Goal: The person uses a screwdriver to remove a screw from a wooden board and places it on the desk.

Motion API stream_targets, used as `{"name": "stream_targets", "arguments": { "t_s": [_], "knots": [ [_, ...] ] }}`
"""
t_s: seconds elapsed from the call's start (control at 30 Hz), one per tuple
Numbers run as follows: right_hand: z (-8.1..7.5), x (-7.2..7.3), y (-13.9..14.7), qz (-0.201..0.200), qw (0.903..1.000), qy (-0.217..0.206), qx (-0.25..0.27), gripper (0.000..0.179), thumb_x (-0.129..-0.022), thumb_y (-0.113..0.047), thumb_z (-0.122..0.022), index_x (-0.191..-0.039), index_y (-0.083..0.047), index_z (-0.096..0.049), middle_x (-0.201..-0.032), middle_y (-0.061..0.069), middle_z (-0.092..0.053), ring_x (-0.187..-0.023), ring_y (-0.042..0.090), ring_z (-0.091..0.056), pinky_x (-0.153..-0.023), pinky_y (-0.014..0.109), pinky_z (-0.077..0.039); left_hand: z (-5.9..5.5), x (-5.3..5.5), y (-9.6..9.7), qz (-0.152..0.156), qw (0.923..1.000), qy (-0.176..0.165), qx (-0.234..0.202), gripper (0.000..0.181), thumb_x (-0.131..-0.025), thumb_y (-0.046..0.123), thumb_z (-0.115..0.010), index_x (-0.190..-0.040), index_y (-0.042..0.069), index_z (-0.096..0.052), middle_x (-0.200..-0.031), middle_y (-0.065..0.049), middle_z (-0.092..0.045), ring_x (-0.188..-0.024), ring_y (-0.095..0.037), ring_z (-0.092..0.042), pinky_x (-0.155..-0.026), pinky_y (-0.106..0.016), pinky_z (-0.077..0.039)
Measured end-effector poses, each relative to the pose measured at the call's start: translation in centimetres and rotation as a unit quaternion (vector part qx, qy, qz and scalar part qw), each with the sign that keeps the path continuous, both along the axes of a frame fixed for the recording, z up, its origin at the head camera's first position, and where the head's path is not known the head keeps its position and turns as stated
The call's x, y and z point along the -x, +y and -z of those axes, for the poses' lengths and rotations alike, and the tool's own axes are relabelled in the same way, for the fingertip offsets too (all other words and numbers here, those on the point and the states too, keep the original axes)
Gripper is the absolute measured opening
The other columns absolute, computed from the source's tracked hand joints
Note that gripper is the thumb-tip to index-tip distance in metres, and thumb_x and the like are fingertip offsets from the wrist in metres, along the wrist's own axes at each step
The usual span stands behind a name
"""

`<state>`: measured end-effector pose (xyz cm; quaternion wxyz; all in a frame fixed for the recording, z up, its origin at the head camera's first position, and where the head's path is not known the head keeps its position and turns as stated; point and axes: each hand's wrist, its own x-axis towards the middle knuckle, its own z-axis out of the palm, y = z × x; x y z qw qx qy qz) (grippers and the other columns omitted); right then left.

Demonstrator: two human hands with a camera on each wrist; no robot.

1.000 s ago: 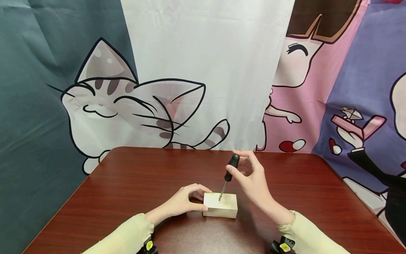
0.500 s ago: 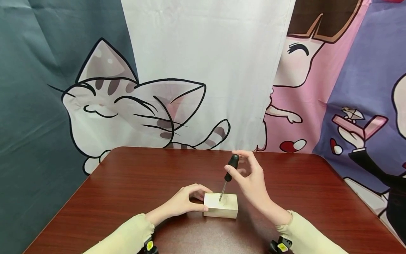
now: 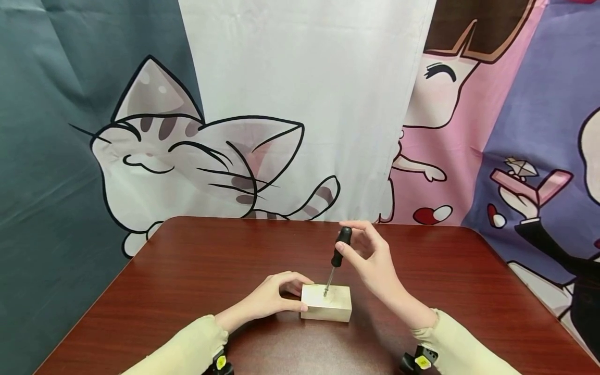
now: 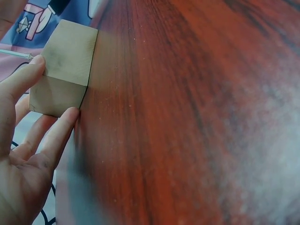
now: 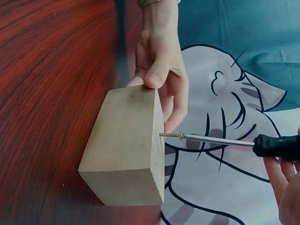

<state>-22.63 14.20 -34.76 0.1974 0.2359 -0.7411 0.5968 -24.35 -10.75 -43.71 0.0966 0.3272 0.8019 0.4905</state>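
left hand grips the block at the frame's lower centre, right hand pinches the screwdriver in line with the screw.

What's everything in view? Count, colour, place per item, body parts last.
wooden block: 1, pale cream, on the table between the hands
screw: 1, metallic, sticking out of the block's top face
screwdriver: 1, black handle and silver shaft, tilted, tip at the screw head
table: 1, reddish brown, under the block
printed cloth: at least 1, teal, white, pink and purple with cartoon figures, hanging behind the table
wrist devices: 2, black with yellow patches, one by each cuff
sleeves: 2, pale yellow, one on each arm
left hand: 1, bare, gripping the block's left end
right hand: 1, bare, holding the screwdriver handle
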Motion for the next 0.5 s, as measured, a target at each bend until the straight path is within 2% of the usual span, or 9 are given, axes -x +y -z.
{"name": "stream_targets", "arguments": {
  "t_s": [0.1, 0.27, 0.4, 0.5],
  "knots": [
    [0.13, 0.11, -0.03, -0.035, 0.9993, 0.004, 0.009, 0.036, -0.095, -0.001, -0.063, -0.129, -0.010, -0.058, -0.108, 0.006, -0.069, -0.096, 0.009, -0.069, -0.086, 0.024, -0.058, 0.02, -0.01, -0.01, -0.001, 1.0000, -0.001, 0.000, 0.048, -0.080, 0.031, -0.083, -0.124, 0.025, -0.065, -0.109, 0.003, -0.070, -0.097, -0.008, -0.069, -0.090, -0.027, -0.056],
    [0.39, 0.16, -0.20, -0.072, 0.9972, 0.011, 0.018, 0.038, -0.100, 0.001, -0.052, -0.137, -0.009, -0.050, -0.115, 0.005, -0.067, -0.101, 0.012, -0.070, -0.081, 0.033, -0.061, 0.06, 0.00, -0.04, -0.002, 1.0000, -0.003, -0.001, 0.047, -0.080, 0.032, -0.083, -0.124, 0.026, -0.065, -0.108, 0.003, -0.070, -0.097, -0.009, -0.069, -0.090, -0.028, -0.056],
    [0.43, 0.11, -0.33, -0.033, 0.9993, 0.001, 0.017, 0.038, -0.098, -0.001, -0.057, -0.135, -0.012, -0.053, -0.116, 0.005, -0.067, -0.102, 0.009, -0.069, -0.081, 0.028, -0.060, 0.11, -0.01, -0.05, -0.001, 1.0000, -0.001, -0.002, 0.048, -0.080, 0.032, -0.083, -0.124, 0.025, -0.065, -0.109, 0.002, -0.070, -0.097, -0.009, -0.069, -0.090, -0.028, -0.056],
    [0.34, 0.12, -0.35, 0.013, 0.9997, -0.015, 0.013, 0.040, -0.093, -0.006, -0.068, -0.130, -0.017, -0.058, -0.108, 0.002, -0.066, -0.089, 0.007, -0.068, -0.071, 0.022, -0.058, 0.08, 0.00, -0.05, -0.001, 1.0000, -0.003, -0.003, 0.048, -0.080, 0.032, -0.083, -0.125, 0.024, -0.065, -0.109, 0.002, -0.070, -0.098, -0.009, -0.069, -0.091, -0.028, -0.056]
  ]
}}
